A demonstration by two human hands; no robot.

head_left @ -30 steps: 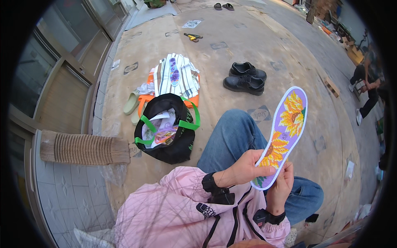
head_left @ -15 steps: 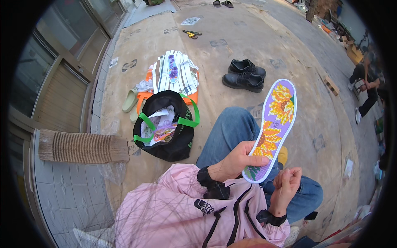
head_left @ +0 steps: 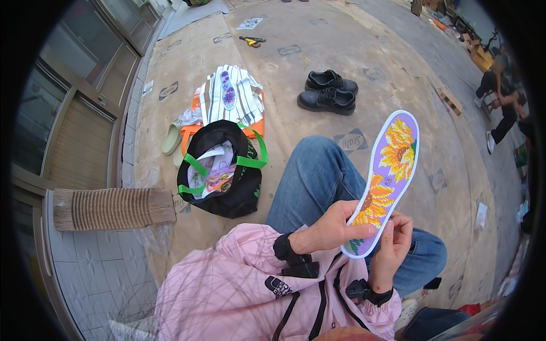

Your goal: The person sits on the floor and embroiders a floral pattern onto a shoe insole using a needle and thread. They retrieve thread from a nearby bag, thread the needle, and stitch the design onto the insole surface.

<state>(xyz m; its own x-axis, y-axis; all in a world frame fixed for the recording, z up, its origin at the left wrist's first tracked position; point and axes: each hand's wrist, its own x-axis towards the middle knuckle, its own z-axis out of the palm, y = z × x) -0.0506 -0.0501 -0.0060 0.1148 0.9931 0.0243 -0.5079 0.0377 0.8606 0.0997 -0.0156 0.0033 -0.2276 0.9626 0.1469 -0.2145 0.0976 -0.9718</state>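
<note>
An embroidered shoe insole (head_left: 398, 150) is tilted upright above my bent knee. It is purple with a white border and yellow-orange sunflowers; a patch of green stitching shows at its lower end. My left hand (head_left: 335, 227) is closed on its lower half, thumb across the front and the other fingers behind. Close by the lower right edge is my right hand (head_left: 392, 250), thumb and fingers drawn together in a pinch. Whatever is between those fingertips, such as a thread or needle, is too small to make out.
Left of my knee stands a black bag (head_left: 244, 190) with green handles and thread inside. Behind it, another insole (head_left: 228, 91) lies on striped cloth (head_left: 250, 99). Black shoes (head_left: 329, 99), yellow-handled scissors (head_left: 251, 41) and a ridged wooden block (head_left: 114, 209) lie around. A person sits far right.
My right hand has risen from below the insole to its lower right edge. The insole in my left hand has shifted slightly right. The whole view has turned a little.
</note>
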